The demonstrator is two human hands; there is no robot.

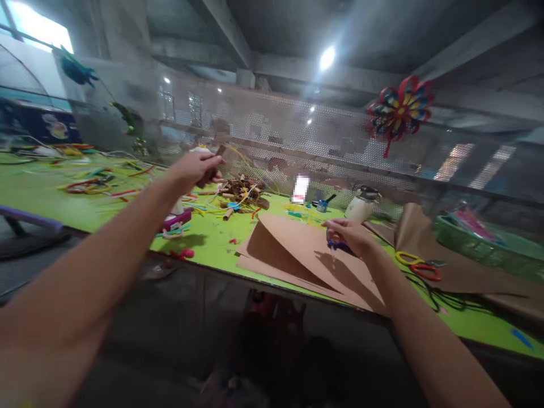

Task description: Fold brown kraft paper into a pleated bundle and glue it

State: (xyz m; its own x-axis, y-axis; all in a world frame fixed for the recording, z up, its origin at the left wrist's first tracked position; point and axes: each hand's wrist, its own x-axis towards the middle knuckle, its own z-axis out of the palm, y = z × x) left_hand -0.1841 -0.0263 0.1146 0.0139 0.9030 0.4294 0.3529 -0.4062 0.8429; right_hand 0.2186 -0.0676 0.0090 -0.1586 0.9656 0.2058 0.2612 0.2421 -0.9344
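Note:
My left hand is stretched out over the green table, its fingers closed on a small brown piece, just left of a pile of rolled brown paper tubes. My right hand rests on a folded sheet of brown paper and grips a small blue-handled tool with its tip pointing down at the paper.
Scissors with yellow and red handles lie right of my right hand. A white jar, a green basket, coloured strips and a pink object sit on the table. A paper pinwheel hangs on the mesh wall.

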